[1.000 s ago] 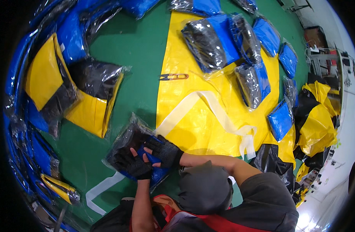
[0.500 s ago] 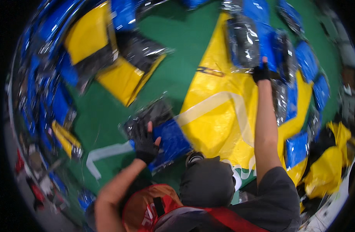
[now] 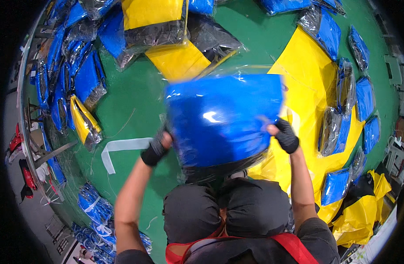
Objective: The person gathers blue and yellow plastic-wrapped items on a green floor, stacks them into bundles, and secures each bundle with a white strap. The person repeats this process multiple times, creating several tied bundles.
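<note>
A folded blue and black piece in a see-through plastic bag (image 3: 224,119) is held up in front of my knees, slightly blurred by motion. My left hand (image 3: 158,144), in a black fingerless glove, grips its left edge; the fingers are partly hidden behind the bag. At the opposite edge my right hand (image 3: 284,134), gloved the same way, is closed on the bag with the thumb on its front. Beneath and to the right lies a large yellow sheet (image 3: 305,83) on the green floor (image 3: 127,121).
Bagged yellow and black pieces (image 3: 153,15) lie at the far left of centre. Blue bags (image 3: 85,77) are heaped along the left side. Several more bags (image 3: 338,127) rest on and beside the yellow sheet. Tied blue bundles (image 3: 96,204) sit near left; crumpled yellow material (image 3: 358,220) lies near right.
My right hand has come back from the far bags on the right to the blue bag's right edge. The blue bag has left the floor and is now raised between both hands.
</note>
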`<state>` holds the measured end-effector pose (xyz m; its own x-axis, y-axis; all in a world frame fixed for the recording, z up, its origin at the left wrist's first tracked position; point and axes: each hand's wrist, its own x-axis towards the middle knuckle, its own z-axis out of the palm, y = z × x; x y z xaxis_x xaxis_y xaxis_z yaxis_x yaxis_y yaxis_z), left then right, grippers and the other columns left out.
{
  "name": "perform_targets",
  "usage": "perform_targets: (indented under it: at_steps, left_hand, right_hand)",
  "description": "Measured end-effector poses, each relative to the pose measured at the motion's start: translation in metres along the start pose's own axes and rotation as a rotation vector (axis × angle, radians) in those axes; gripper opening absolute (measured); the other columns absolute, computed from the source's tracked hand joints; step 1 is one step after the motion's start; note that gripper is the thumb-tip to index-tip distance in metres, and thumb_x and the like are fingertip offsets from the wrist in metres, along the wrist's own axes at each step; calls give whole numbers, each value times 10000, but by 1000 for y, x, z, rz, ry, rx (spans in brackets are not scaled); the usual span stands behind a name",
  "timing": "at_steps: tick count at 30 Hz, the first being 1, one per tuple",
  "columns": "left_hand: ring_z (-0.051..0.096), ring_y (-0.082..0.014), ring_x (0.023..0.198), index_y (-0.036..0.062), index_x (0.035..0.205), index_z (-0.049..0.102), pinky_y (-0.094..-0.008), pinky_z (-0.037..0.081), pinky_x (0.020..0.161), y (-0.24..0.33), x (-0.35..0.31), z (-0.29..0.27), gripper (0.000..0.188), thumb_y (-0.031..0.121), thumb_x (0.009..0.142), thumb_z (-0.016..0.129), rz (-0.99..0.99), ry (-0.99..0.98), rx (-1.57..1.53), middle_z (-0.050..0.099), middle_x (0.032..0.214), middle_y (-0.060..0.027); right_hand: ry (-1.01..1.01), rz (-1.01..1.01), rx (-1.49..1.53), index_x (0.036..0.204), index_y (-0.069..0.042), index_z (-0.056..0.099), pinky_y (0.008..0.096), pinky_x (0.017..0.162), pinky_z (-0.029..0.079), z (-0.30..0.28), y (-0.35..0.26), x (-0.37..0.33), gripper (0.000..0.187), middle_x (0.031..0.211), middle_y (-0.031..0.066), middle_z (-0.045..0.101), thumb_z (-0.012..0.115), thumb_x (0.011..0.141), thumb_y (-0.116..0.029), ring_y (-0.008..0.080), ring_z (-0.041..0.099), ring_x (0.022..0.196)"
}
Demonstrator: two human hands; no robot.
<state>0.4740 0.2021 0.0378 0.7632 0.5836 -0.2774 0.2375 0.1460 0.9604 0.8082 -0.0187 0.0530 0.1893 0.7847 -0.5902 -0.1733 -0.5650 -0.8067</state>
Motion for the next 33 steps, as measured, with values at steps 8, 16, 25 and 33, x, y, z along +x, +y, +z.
perform_targets:
  at_steps: [8,16,25,33]
  left_hand:
    - [483,-246,1101,4,1295,393,-397,405,937,-89,-109,32,653,310,793,676,-396,321,-134,482,1257,-139]
    - [500,-418,1059,-93,1232,396,-441,402,903,-133,-107,-30,788,483,762,654,-293,311,656,486,1185,-302]
    - [494,-370,1110,196,1290,421,-494,397,894,-17,39,-5,451,210,849,519,624,-97,1335,488,1251,-160]
    - [505,-412,1070,198,1290,440,-489,427,880,-70,62,-10,408,253,891,505,559,-137,1189,502,1208,-216]
  right_hand:
    - [-50,119,-216,1279,62,414,343,976,373,97,40,31,658,1236,245,504,503,879,-453,309,494,1157]
    - [123,117,-379,1287,49,404,377,977,368,131,52,47,693,1216,254,511,423,884,-514,358,482,1158]
    - [25,309,-646,1289,-122,433,438,930,386,101,-2,5,625,1155,240,545,417,844,-560,376,520,1083]
    - [110,329,-301,901,-95,583,349,599,478,12,-45,-18,309,713,64,636,505,840,-388,209,625,632]
